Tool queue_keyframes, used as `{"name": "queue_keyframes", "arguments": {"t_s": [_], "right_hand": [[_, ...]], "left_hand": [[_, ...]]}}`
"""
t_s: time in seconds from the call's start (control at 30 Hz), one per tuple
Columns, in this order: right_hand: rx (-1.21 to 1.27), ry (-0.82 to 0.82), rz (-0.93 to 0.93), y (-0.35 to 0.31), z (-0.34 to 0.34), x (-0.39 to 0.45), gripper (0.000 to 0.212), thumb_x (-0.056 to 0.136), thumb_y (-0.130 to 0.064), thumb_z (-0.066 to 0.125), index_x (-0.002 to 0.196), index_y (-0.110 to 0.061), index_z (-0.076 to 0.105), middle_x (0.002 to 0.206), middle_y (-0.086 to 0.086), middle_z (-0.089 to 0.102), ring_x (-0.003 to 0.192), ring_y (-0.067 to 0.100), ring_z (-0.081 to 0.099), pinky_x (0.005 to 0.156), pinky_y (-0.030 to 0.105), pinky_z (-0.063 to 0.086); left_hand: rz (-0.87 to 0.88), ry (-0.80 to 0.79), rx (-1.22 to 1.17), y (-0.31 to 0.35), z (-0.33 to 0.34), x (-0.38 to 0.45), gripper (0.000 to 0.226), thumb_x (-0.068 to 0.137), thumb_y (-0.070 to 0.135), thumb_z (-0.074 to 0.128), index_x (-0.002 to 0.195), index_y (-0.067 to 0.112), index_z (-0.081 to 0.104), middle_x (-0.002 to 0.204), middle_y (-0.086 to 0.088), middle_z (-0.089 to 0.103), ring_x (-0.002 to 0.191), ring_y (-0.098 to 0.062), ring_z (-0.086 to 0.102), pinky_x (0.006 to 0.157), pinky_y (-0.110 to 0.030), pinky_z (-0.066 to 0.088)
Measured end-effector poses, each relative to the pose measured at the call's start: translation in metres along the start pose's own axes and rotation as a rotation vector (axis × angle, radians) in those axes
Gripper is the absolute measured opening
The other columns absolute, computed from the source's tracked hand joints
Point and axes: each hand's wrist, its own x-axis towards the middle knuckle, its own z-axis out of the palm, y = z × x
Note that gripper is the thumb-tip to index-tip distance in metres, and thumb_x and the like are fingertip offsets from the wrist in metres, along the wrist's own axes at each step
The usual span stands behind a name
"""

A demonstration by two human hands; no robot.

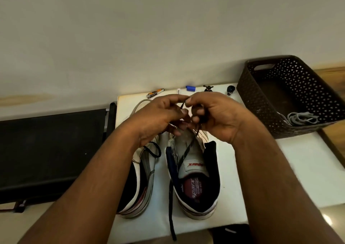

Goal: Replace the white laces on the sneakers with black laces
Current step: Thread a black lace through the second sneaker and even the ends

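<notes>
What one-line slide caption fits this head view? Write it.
Both hands, left hand and right hand, work a black lace above the right sneaker.

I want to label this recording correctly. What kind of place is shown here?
Probably a room in a home, not a workshop. A small white table stands against a plain painted wall, with a dark plastic storage basket and small household items along its far edge.

- Two bare forearms are seen entering from the bottom edge; no sleeves are visible on them.
- The left hand [158, 117] is uncovered, with no glove, ring or wristband seen.
- The right hand [214, 114] is likewise uncovered, and its wrist is left bare.
- Short, pale fingernails are shown on the fingertips [188, 100].
</notes>
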Motion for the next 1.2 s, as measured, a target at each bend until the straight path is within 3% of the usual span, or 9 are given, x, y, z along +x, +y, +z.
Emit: {"name": "queue_keyframes", "arguments": {"t_s": [0.17, 0.27, 0.37, 0.6, 0.7, 0.8, 0.93, 1.03, 1.2], "right_hand": [[-0.062, 0.158, -0.107, -0.016, -0.039, -0.013, 0.009, 0.084, -0.012, 0.066, 0.087, -0.005, 0.071, 0.049, -0.005, 0.037, 0.039, 0.006, 0.026, 0.044, 0.019, 0.033], [-0.16, 0.18, -0.147, -0.017, -0.04, -0.013, 0.009, 0.082, -0.012, 0.069, 0.084, -0.003, 0.072, 0.051, -0.003, 0.042, 0.039, 0.005, 0.028, 0.039, 0.017, 0.029], [-0.226, 0.129, -0.151, -0.013, -0.028, -0.009, 0.011, 0.08, -0.012, 0.071, 0.084, -0.001, 0.07, 0.051, -0.001, 0.046, 0.042, 0.005, 0.034, 0.04, 0.019, 0.029], [-0.313, 0.228, -0.209, -0.016, -0.052, -0.013, 0.005, 0.076, -0.015, 0.077, 0.077, -0.011, 0.074, 0.051, -0.003, 0.05, 0.049, 0.009, 0.039, 0.05, 0.024, 0.039], [-0.342, 0.168, -0.261, -0.013, -0.034, -0.007, 0.007, 0.076, -0.015, 0.077, 0.077, -0.009, 0.073, 0.052, -0.004, 0.051, 0.048, 0.006, 0.042, 0.053, 0.026, 0.039], [-0.341, 0.127, -0.3, -0.01, -0.019, -0.003, 0.006, 0.075, -0.015, 0.078, 0.073, -0.013, 0.073, 0.053, -0.005, 0.054, 0.052, 0.005, 0.045, 0.056, 0.028, 0.038], [-0.316, 0.199, -0.287, -0.014, -0.041, -0.006, 0.006, 0.074, -0.017, 0.078, 0.072, -0.015, 0.073, 0.052, -0.005, 0.054, 0.053, 0.009, 0.042, 0.051, 0.025, 0.038], [-0.329, 0.254, -0.292, -0.014, -0.054, -0.007, 0.009, 0.074, -0.018, 0.079, 0.067, -0.017, 0.073, 0.053, -0.003, 0.055, 0.056, 0.015, 0.042, 0.05, 0.026, 0.038], [-0.381, 0.097, -0.329, -0.008, -0.02, 0.002, 0.007, 0.074, -0.014, 0.078, 0.071, -0.011, 0.073, 0.055, -0.001, 0.056, 0.048, 0.006, 0.045, 0.05, 0.026, 0.037]], "left_hand": [[-0.027, 0.335, 0.283, -0.001, -0.01, 0.003, 0.018, 0.096, 0.006, 0.054, 0.105, 0.011, 0.068, 0.083, -0.004, 0.066, 0.053, -0.013, 0.056, 0.047, -0.026, 0.046], [0.046, 0.103, -0.05, 0.013, 0.001, -0.001, 0.051, 0.091, -0.004, 0.057, 0.132, 0.025, 0.055, 0.119, 0.0, 0.063, 0.069, -0.024, 0.07, 0.06, -0.035, 0.058], [0.121, 0.061, -0.139, 0.023, 0.01, -0.004, 0.026, 0.086, 0.011, 0.066, 0.112, 0.011, 0.068, 0.092, -0.008, 0.072, 0.071, -0.024, 0.068, 0.067, -0.035, 0.06], [0.071, 0.803, 0.441, 0.001, -0.051, 0.0, 0.009, 0.09, 0.023, 0.066, 0.09, 0.014, 0.07, 0.086, -0.004, 0.07, 0.043, -0.013, 0.06, 0.044, -0.023, 0.047], [0.077, 0.473, 0.094, 0.009, -0.034, -0.002, 0.033, 0.09, 0.021, 0.066, 0.122, 0.024, 0.059, 0.116, 0.003, 0.062, 0.045, -0.015, 0.06, 0.041, -0.024, 0.047], [0.099, 0.161, 0.011, 0.017, -0.003, -0.003, 0.034, 0.081, 0.014, 0.072, 0.114, 0.017, 0.067, 0.099, -0.011, 0.071, 0.066, -0.023, 0.066, 0.059, -0.035, 0.058], [0.11, 0.519, 0.161, 0.01, -0.026, -0.003, 0.006, 0.079, 0.018, 0.076, 0.076, 0.013, 0.073, 0.06, 0.0, 0.067, 0.052, -0.012, 0.058, 0.049, -0.027, 0.053], [0.131, 0.904, 0.626, 0.006, -0.064, -0.009, 0.012, 0.084, 0.028, 0.073, 0.087, 0.017, 0.075, 0.086, -0.002, 0.072, 0.075, -0.021, 0.066, 0.073, -0.035, 0.055], [0.2, 0.346, 0.203, 0.02, -0.012, -0.008, 0.056, 0.082, 0.014, 0.075, 0.131, 0.032, 0.056, 0.129, 0.01, 0.055, 0.067, -0.022, 0.067, 0.049, -0.029, 0.055]]}}
